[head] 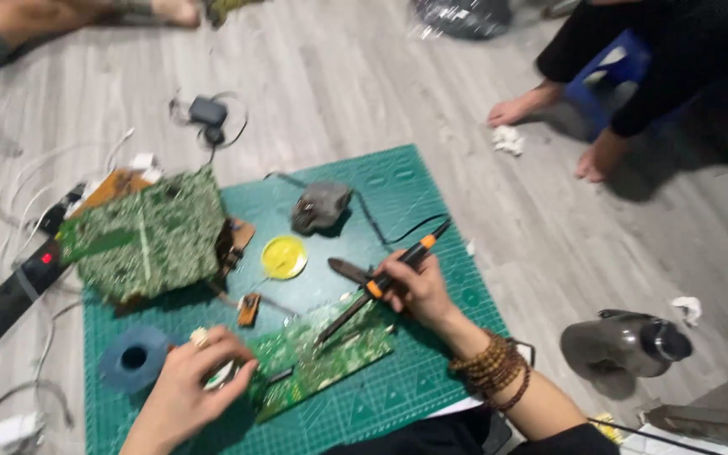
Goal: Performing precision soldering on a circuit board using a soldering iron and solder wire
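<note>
Soldering is under way on the green cutting mat (431,371) spread across the grey floor. Low in the middle of the frame, the right hand (414,291) is curled tight around a black-and-orange soldering iron (381,282), held like a pen, its tip angled down onto a small green circuit board (322,358). The left hand (187,392), lower left, presses on that board's near end with fingers bent over its edge, pinning it flat; whether it also pinches something small and pale I cannot tell.

Judging by the iron's contact with the board, work on it looks mid-course; the blur hides which joints are finished. A larger circuit board (149,240) sits propped at centre left, untouched. Between the two boards lie a round yellow tin (284,257) and a small brown component (249,309). A blue tape roll (134,358) rests just beside the left hand, a grey lump (320,205) near the mat's upper edge. Another person's bare feet (549,126) rest upper right, well apart.
</note>
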